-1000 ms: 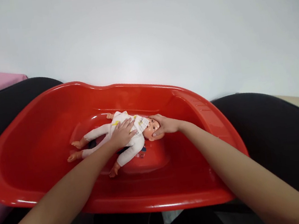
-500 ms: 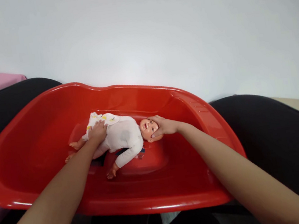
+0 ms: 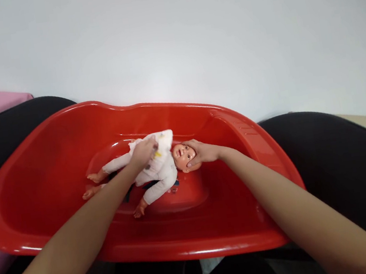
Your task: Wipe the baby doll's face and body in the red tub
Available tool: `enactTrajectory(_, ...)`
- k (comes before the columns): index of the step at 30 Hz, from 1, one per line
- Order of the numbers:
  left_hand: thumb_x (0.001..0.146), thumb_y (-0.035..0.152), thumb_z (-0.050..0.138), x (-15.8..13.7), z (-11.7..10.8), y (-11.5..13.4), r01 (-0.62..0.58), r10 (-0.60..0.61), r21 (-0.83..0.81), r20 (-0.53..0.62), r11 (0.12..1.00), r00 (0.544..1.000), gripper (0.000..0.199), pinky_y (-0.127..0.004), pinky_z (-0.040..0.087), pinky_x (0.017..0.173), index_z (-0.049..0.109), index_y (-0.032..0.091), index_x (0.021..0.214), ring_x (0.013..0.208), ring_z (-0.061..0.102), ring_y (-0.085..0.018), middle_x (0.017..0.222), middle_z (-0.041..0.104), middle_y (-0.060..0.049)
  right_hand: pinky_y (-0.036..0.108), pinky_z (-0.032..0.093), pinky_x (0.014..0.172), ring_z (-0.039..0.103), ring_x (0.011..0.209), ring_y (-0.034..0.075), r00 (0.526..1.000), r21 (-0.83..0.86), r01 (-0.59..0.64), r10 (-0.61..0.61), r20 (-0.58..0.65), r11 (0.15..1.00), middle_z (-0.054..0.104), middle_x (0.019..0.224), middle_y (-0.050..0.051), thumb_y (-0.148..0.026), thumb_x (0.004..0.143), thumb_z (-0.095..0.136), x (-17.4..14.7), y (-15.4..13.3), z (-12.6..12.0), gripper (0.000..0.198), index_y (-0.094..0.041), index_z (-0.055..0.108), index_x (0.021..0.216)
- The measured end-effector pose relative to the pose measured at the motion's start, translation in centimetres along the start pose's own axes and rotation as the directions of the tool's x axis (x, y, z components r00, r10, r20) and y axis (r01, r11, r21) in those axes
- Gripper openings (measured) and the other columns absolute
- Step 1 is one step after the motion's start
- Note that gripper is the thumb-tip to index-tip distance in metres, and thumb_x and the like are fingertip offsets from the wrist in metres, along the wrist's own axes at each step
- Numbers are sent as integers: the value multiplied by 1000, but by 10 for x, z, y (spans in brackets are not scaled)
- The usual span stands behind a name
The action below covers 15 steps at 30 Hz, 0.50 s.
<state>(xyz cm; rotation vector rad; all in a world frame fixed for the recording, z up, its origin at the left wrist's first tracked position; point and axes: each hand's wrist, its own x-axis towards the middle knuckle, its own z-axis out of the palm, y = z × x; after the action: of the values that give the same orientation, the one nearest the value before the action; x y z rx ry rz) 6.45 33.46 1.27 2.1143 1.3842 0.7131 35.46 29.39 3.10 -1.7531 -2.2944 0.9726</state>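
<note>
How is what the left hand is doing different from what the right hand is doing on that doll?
The left hand presses a white cloth onto the doll at its chest; the right hand is bare and cups the doll's head. The left hand reaches in from the tub's near left side, the right hand from the right. Both touch the doll, which lies on its back inside the red tub.

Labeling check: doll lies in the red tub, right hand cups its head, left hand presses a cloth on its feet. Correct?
Not the feet. In the head view the left hand presses the cloth on the chest of the doll. The rest holds: red tub, right hand cupping the head.
</note>
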Motion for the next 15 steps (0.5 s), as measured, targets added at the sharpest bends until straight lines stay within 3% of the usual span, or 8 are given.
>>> enactTrajectory(3,107,35,31,-18,27,-1,-179,167,102,119,979,979,50,-39,42,123,72,27,135,143,56,-27,151,66,-4,60,40,126,46,146,39,1000,4,26,-26,-5,1000,47,152,11,-63,62,93,2,5,2,110,-35,45,157)
enactTrajectory(5,105,41,37,-26,40,-9,-217,184,233,155,948,971,53,-47,29,132,60,32,152,158,37,-31,169,47,0,61,40,125,47,146,39,1000,2,-3,3,-6,1000,47,151,11,-63,63,93,2,6,3,110,-36,44,157)
enactTrajectory(7,105,45,35,-27,44,-19,-226,177,339,170,913,969,57,-53,20,135,50,33,160,162,27,-32,174,37,0,61,42,123,49,143,39,1000,-1,-21,21,-14,1000,48,149,12,-62,61,94,2,4,3,111,-35,44,157)
enactTrajectory(15,111,36,30,-15,16,-68,33,-86,386,121,922,989,54,-65,17,132,46,23,161,163,27,-33,173,38,-9,60,41,124,51,141,40,1000,6,-12,12,-25,1000,50,150,11,-58,60,95,2,-3,2,109,-36,47,156)
